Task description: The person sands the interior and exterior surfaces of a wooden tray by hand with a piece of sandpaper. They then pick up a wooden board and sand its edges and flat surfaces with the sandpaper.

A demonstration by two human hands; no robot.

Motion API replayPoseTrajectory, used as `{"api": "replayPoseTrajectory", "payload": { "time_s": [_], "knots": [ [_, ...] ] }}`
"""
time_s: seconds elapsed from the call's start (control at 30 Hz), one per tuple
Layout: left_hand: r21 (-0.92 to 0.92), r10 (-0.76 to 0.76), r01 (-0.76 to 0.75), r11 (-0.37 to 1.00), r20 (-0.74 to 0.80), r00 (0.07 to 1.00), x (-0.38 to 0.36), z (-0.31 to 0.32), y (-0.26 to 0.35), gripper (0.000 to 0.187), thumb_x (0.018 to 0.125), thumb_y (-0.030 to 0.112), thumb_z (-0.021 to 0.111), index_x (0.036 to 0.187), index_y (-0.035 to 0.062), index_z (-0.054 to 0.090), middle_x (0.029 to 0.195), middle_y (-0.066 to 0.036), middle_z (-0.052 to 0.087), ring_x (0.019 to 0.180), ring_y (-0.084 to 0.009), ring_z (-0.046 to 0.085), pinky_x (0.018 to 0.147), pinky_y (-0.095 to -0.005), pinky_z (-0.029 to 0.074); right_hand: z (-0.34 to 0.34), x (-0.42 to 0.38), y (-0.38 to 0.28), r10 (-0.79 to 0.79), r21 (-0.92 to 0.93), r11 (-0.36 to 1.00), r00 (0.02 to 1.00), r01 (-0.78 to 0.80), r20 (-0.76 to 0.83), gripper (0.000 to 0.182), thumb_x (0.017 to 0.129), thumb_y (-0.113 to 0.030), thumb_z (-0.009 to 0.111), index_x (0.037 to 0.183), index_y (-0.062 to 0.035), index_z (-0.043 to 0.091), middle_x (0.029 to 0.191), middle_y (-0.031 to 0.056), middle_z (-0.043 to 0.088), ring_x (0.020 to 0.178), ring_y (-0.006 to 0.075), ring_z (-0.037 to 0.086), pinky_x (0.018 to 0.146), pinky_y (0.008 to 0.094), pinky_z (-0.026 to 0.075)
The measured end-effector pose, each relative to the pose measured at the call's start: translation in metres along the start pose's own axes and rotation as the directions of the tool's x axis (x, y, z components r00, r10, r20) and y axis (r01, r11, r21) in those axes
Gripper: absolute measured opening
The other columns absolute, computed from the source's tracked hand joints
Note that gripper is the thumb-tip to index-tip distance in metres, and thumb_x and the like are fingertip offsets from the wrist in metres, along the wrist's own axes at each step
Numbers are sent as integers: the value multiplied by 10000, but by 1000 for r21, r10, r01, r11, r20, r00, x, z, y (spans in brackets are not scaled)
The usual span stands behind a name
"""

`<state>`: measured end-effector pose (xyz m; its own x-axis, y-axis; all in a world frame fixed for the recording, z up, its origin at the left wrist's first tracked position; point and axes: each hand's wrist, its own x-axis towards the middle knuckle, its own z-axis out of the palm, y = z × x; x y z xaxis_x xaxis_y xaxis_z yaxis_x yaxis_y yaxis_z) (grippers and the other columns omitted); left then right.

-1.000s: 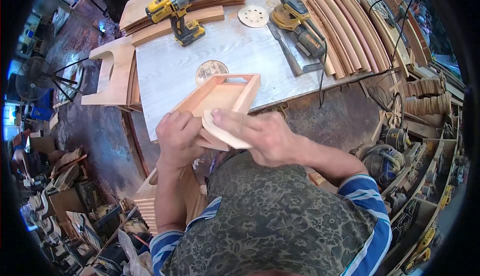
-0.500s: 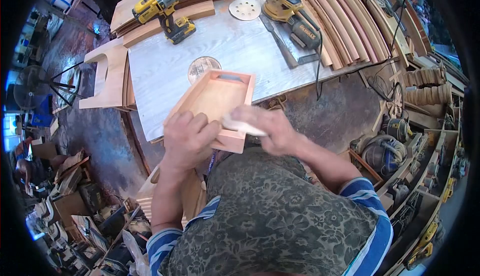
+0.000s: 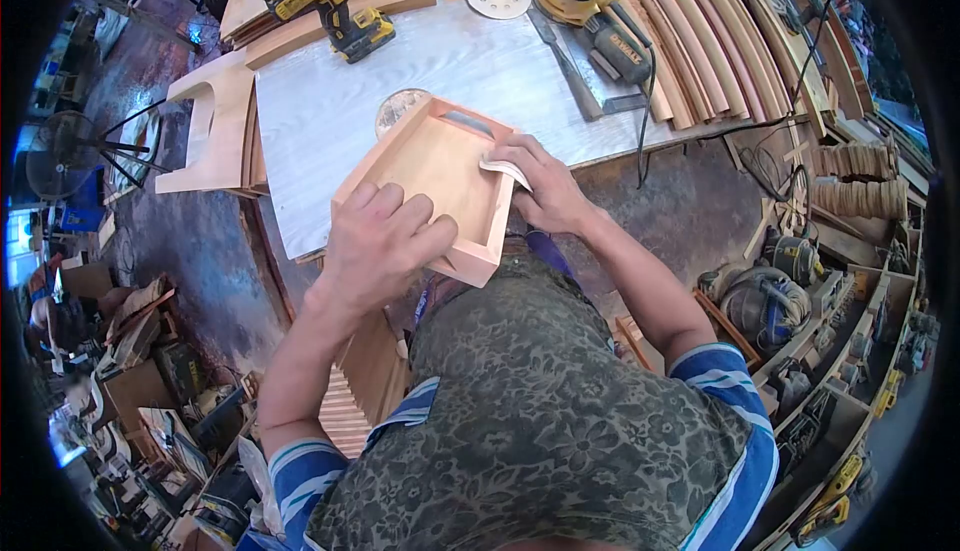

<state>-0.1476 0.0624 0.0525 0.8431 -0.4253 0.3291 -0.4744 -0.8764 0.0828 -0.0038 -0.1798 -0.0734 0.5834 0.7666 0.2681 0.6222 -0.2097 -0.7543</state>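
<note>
The left hand (image 3: 388, 234) grips a wooden tray (image 3: 432, 169) at left, the right hand (image 3: 552, 189) pinching sandpaper (image 3: 506, 168) over its right wall.

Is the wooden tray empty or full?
Empty where it shows: the tray looks bare inside, though the left hand hides one corner.

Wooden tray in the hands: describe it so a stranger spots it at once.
Start at the grey-topped table. Across its near edge in this view, between the left hand and right hand, is the wooden tray. Unlike the curved wooden strips beyond, it has four raised walls around a recessed floor.
</note>
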Motion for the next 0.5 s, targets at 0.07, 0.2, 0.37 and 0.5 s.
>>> {"api": "replayPoseTrajectory", "payload": {
  "time_s": [0.07, 0.2, 0.37, 0.5],
  "knots": [
    [20, 11, -12, 1000, 15, 1000, 2, -3, -2, 137, 791, 306, 687, 858, 209, 618, 770, 13, 493, 727, -182, 518, 654, -362, 392, 0, 1, -4, 30, 27, 999, 999, -31, 29, 525, 787, 70, 591, 1288, -85, 603, 1333, 184, 607, 1221, 457, 616, 996, 508, 536],
    [25, 10, -12, 1000, 86, 996, 8, -9, -8, 120, 797, 287, 682, 850, 208, 608, 787, 8, 502, 742, -186, 529, 665, -368, 398, -3, -13, -86, -22, 113, 993, 999, 18, 38, 523, 779, 52, 669, 1267, -102, 561, 1252, 170, 642, 1099, 474, 669, 932, 508, 559],
    [21, 51, -54, 998, 115, 992, 12, 1, -3, 120, 764, 223, 689, 835, 178, 604, 778, -3, 511, 743, -211, 532, 691, -389, 405, 17, -31, -59, -93, 134, 986, 995, 99, -47, 516, 786, 48, 677, 1264, -102, 550, 1286, 182, 623, 1099, 467, 662, 908, 522, 556],
    [50, 81, -89, 995, 154, 985, 4, 21, -21, 134, 757, 210, 697, 839, 170, 599, 799, -10, 536, 769, -225, 550, 698, -403, 418, 31, -8, 21, -105, -122, 989, 977, 83, -188, 530, 796, 72, 633, 1284, -94, 507, 1291, 191, 599, 1138, 447, 639, 890, 506, 561]
  ]
}}
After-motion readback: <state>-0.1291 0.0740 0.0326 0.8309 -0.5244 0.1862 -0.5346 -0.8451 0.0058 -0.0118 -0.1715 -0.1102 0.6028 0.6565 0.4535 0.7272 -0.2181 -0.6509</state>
